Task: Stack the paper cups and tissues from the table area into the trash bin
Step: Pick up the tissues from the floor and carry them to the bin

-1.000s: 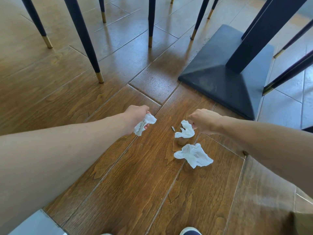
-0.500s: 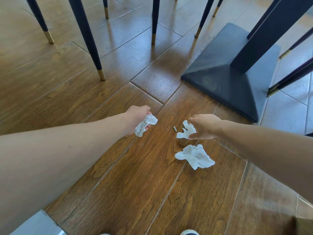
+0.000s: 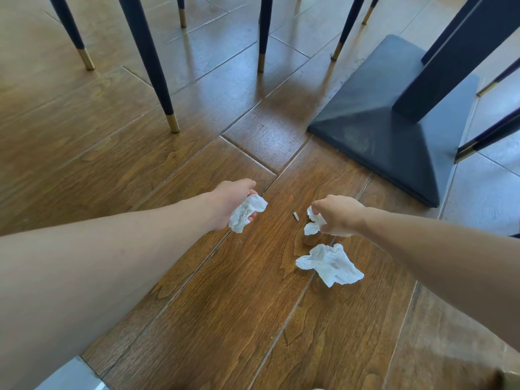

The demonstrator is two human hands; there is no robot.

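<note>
two bare arms reach down over a wooden floor [image 3: 197, 319]. the left hand [image 3: 232, 202] grips a crumpled tissue [image 3: 247, 211]. the right hand [image 3: 339, 215] pinches a second tissue [image 3: 313, 224]. a third tissue [image 3: 329, 264] lies on the floor just below, near a dark table base [image 3: 388, 136].

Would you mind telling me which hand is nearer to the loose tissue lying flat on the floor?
Right. The right hand, pinching another tissue, hovers just beyond the loose tissue. The left hand, holding a crumpled tissue, is well off to its left.
</note>
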